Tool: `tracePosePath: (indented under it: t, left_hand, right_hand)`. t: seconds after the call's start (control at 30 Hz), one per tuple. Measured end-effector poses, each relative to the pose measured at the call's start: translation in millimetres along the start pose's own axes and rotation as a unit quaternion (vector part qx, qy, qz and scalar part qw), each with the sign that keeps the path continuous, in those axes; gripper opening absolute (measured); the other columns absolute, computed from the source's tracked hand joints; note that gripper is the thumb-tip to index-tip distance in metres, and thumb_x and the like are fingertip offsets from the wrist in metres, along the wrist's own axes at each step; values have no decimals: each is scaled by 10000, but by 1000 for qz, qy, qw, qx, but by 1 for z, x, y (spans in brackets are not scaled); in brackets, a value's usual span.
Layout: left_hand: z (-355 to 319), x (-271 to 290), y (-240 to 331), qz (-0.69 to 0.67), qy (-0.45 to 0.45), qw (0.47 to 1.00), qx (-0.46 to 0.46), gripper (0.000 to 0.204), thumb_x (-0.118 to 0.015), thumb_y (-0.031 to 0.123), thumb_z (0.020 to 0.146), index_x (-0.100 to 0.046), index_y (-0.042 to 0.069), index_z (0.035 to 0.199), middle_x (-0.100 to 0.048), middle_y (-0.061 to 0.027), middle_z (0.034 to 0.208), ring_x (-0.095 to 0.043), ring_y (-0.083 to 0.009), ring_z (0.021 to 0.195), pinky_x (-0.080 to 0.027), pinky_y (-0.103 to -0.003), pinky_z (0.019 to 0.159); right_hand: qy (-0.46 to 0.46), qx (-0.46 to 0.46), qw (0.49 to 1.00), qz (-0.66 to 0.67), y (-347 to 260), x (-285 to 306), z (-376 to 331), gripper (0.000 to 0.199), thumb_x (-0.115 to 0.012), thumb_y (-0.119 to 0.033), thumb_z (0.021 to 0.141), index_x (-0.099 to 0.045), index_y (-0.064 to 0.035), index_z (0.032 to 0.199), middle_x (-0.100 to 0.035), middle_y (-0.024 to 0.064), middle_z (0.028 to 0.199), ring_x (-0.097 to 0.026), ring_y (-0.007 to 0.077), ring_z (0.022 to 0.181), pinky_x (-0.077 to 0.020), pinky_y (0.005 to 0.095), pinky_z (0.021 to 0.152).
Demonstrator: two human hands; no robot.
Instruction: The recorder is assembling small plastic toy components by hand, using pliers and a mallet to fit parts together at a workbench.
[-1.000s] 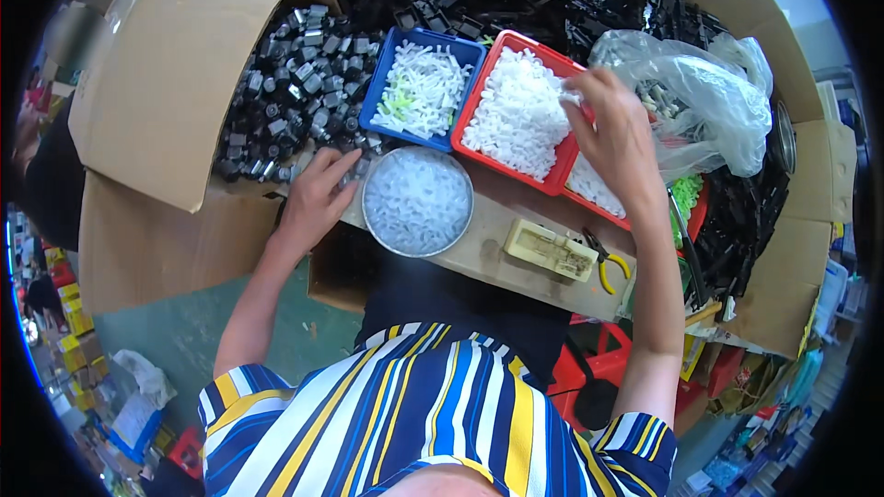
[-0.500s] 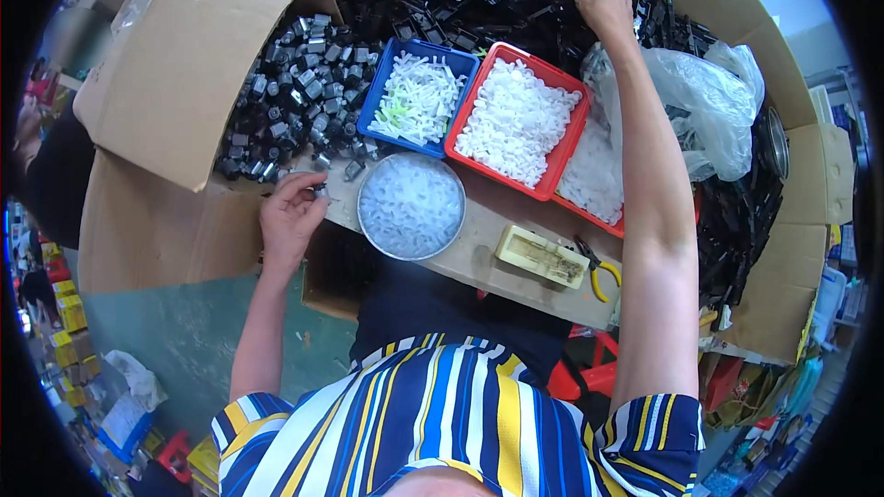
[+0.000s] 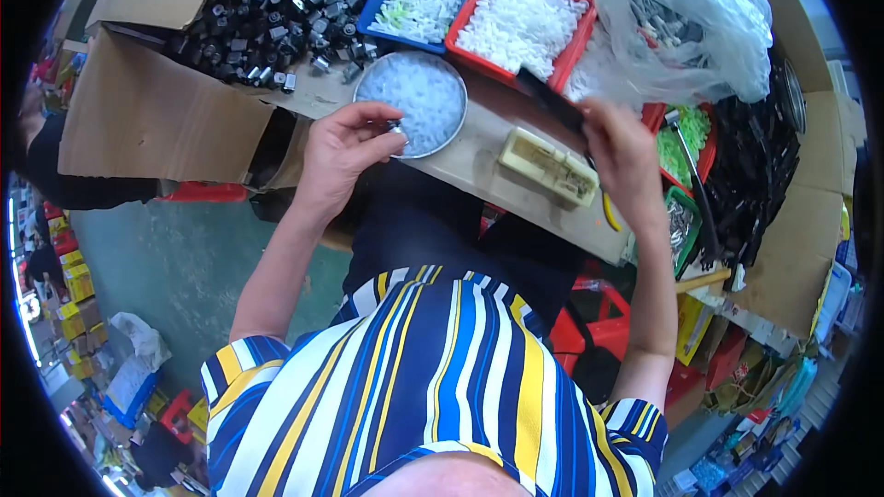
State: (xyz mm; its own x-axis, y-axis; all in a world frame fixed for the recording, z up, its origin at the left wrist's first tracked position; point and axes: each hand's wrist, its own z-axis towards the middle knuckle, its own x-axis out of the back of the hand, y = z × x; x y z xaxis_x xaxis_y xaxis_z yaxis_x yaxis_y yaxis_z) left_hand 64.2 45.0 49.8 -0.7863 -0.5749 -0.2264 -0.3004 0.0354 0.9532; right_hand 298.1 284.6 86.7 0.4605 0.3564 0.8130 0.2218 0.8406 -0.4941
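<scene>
My left hand [image 3: 352, 149] pinches a small metallic part [image 3: 396, 127] between thumb and fingertips, at the near-left rim of a round metal bowl [image 3: 465, 112] of small whitish pieces. In my right hand [image 3: 628, 158] is a long, flat black plastic piece [image 3: 550, 99], its free end pointing up and left towards a red tray [image 3: 483, 65] of white pieces. Between my hands, on the table, lies a cream-coloured block with a recess [image 3: 548, 167]. A pair of pliers with yellow handles [image 3: 610, 213] lies partly hidden by my right hand and wrist.
Black-and-silver blocks [image 3: 285, 11] are heaped at the far left, beside a blue tray [image 3: 401, 40] of white strips. A clear plastic bag [image 3: 704, 69] sits far right, over trays and black parts [image 3: 760, 184]. Cardboard walls [image 3: 147, 115] flank the table [image 3: 488, 170].
My right hand has come back from the far black heap, now with a black plastic piece. My left hand has moved right to the bowl with its small part. The view has tilted down.
</scene>
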Motion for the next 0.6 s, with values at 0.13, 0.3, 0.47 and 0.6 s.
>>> tracePosePath:
  t: [0.13,0.3,0.47,0.6]
  left_hand:
    - [5,-19,-16,-44,-39,998,28,262,-740,42,867,-658,-7,1110,-687,-41,916,-675,-103,803,-515,-200,705]
    - [7,-42,-23,-75,-57,995,46,237,-728,51,882,-657,-10,1100,-691,-59,914,-696,-130,805,-525,-211,707]
    - [9,-55,-28,-78,-72,993,59,210,-685,59,914,-642,-1,1111,-704,-74,923,-700,-137,817,-532,-205,696]
    - [14,-67,-27,-75,-60,992,87,208,-720,79,899,-652,-26,1065,-685,-72,887,-690,-123,777,-516,-214,672]
  right_hand:
    - [-44,-36,998,28,6,-18,-50,208,-605,51,854,-616,-24,1048,-614,144,896,-617,342,822,-488,424,710]
    - [-80,-81,994,3,0,-17,-59,225,-606,30,848,-626,-57,1054,-572,108,953,-610,308,898,-456,413,731]
    - [-105,-76,989,-78,4,-13,-66,257,-615,11,824,-638,-79,1064,-570,82,947,-597,268,951,-420,390,752]
    - [-80,-53,990,-107,4,-19,-64,278,-622,-6,820,-655,-92,1082,-579,66,917,-601,251,914,-422,393,742]
